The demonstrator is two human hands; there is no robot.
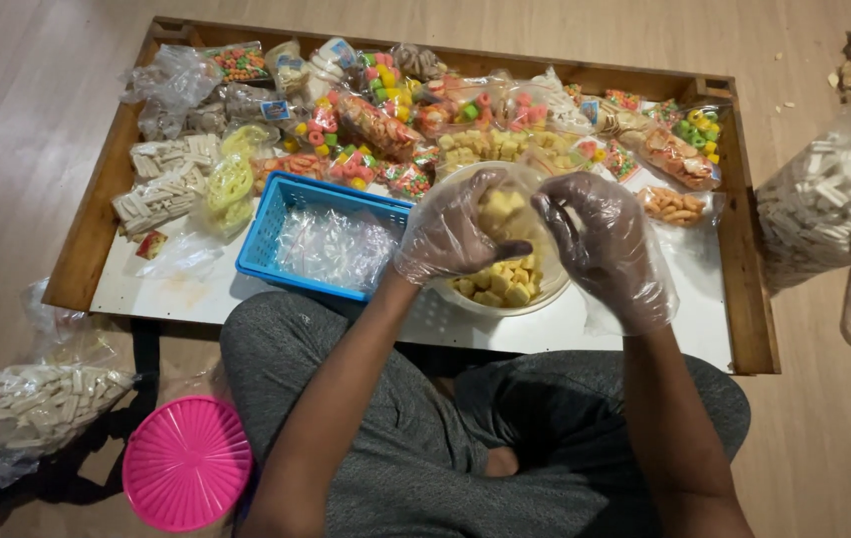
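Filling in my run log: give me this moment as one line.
left hand: gloved, pinching clear bag | right hand: gloved, gripping same clear bag | bag: yellow snack pieces inside | below: white bowl | left: blue basket

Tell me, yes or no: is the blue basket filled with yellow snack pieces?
No: the blue basket holds only clear plastic bags, while the yellow snack pieces sit in the white bowl under both hands.

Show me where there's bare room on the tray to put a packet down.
Bare white tray shows at the near left, below the wafer packets and left of the blue basket. Another patch lies at the near right, past the right hand. The far half is crowded with snack bags.
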